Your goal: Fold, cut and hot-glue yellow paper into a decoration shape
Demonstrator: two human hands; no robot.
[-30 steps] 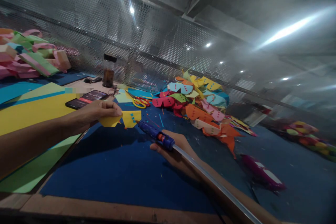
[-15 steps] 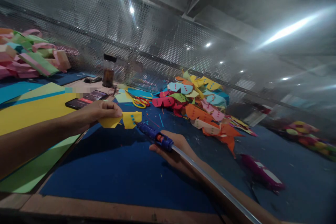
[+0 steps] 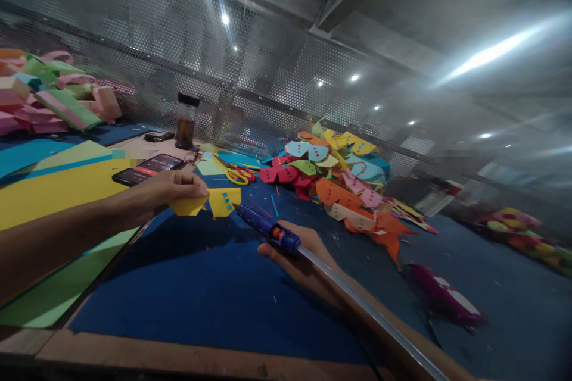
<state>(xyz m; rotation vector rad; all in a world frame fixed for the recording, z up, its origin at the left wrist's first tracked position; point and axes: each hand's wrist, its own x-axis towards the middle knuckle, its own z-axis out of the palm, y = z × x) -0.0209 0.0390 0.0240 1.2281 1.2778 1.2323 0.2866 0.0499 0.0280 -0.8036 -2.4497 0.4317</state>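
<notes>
Between the fingertips of my left hand (image 3: 179, 189) is a yellow paper cutout (image 3: 224, 201), with small blue squares stuck near its right end. My right hand (image 3: 304, 253) is wrapped round a blue hot glue gun (image 3: 267, 227). A long clear glue stick (image 3: 353, 294) runs out of the back of the gun along my forearm. The gun's nozzle points at the cutout's right edge, very close to it; whether they touch I cannot tell. My right fingers are partly hidden behind the gun.
Folded colourful paper pieces (image 3: 330, 190) are heaped beyond my right hand. Yellow-handled scissors (image 3: 239, 175), a phone (image 3: 147, 169) and a dark-lidded jar (image 3: 185, 122) stand or lie behind. Coloured sheets (image 3: 53, 190) cover the left. A purple object (image 3: 447, 294) lies at right.
My right hand has drawn the glue gun slightly back to the right, away from the blue squares. The left hand and cutout have barely moved.
</notes>
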